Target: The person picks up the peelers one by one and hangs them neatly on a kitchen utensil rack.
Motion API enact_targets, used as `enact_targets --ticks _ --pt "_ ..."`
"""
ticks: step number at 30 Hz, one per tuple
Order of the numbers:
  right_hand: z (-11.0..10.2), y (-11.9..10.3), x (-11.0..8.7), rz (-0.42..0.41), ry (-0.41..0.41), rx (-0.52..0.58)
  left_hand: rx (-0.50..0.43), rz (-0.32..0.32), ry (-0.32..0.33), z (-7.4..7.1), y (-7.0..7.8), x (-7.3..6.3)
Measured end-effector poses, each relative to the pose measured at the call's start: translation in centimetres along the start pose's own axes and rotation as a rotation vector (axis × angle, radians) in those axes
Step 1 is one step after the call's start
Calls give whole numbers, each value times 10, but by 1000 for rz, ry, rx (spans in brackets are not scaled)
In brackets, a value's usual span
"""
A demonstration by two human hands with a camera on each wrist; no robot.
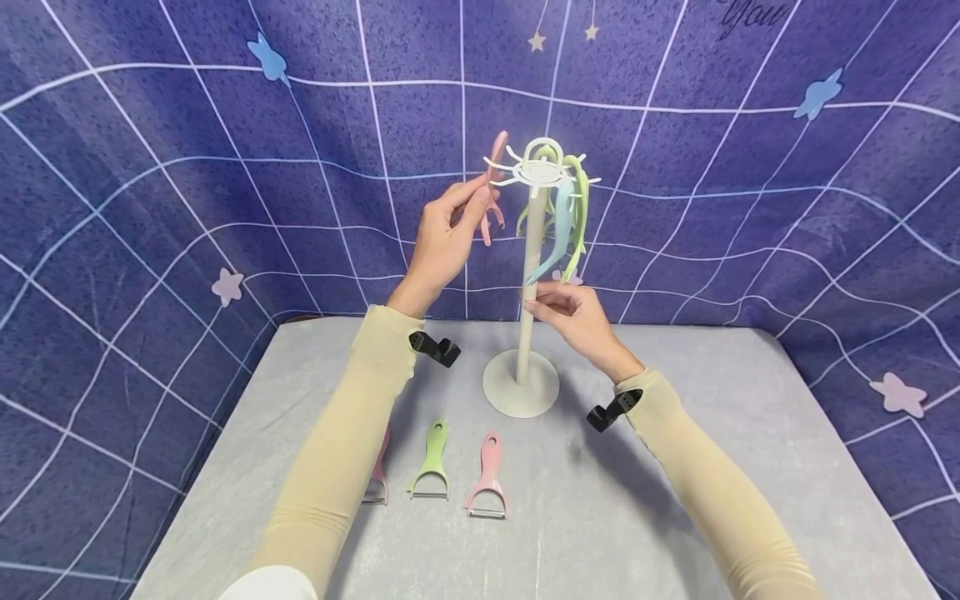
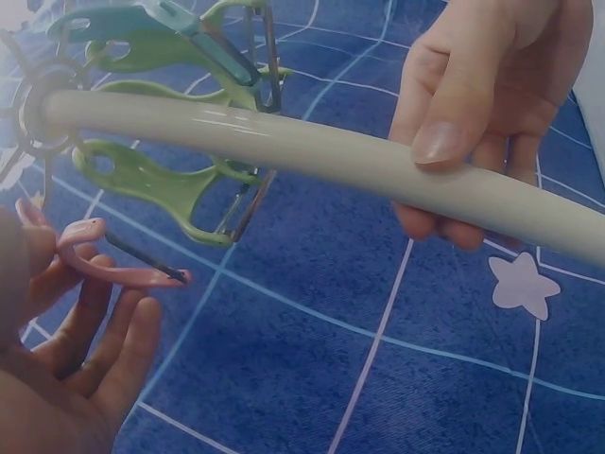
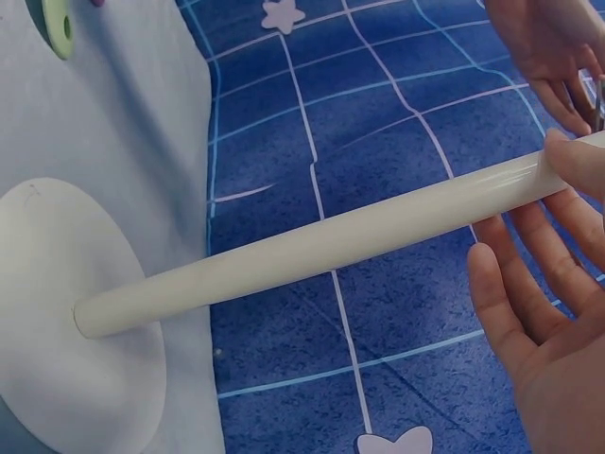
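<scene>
A white stand with a slim post (image 1: 527,333) and a ring of hooks (image 1: 540,173) rises from a round base (image 1: 519,400). Beside the hooks, on their left, my left hand (image 1: 442,237) pinches a pink Y-shaped peeler (image 1: 500,152) upright by its handle, blade end down. Whether its hole is on a hook cannot be told. My right hand (image 1: 576,318) grips the post below the hanging peelers, thumb on the near side. On the stand's right side hang a blue peeler (image 1: 562,225) and green peelers (image 2: 151,180), partly overlapping one another.
On the grey table (image 1: 675,467) in front of the stand lie a green peeler (image 1: 435,450) and a pink peeler (image 1: 491,462). Another pink peeler (image 1: 382,471) is partly hidden behind my left sleeve. A blue gridded curtain (image 1: 360,125) stands behind the table.
</scene>
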State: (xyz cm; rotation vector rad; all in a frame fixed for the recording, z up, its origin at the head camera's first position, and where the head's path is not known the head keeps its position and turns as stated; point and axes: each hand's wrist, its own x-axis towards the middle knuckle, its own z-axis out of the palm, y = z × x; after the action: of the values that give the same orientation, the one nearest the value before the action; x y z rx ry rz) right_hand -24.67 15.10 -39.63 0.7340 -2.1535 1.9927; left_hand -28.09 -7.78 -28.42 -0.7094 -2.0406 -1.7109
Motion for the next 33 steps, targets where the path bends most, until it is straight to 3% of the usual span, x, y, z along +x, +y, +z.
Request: enact_targets --ticks 15,24,33 --pt "0 2 0 12 15 -13 10 11 -62 0 -2 5" --pt "1 0 0 29 8 -18 9 -32 -94 2 -5 2" --pt "1 -3 -1 41 17 -24 -5 -15 -126 3 -9 -1"
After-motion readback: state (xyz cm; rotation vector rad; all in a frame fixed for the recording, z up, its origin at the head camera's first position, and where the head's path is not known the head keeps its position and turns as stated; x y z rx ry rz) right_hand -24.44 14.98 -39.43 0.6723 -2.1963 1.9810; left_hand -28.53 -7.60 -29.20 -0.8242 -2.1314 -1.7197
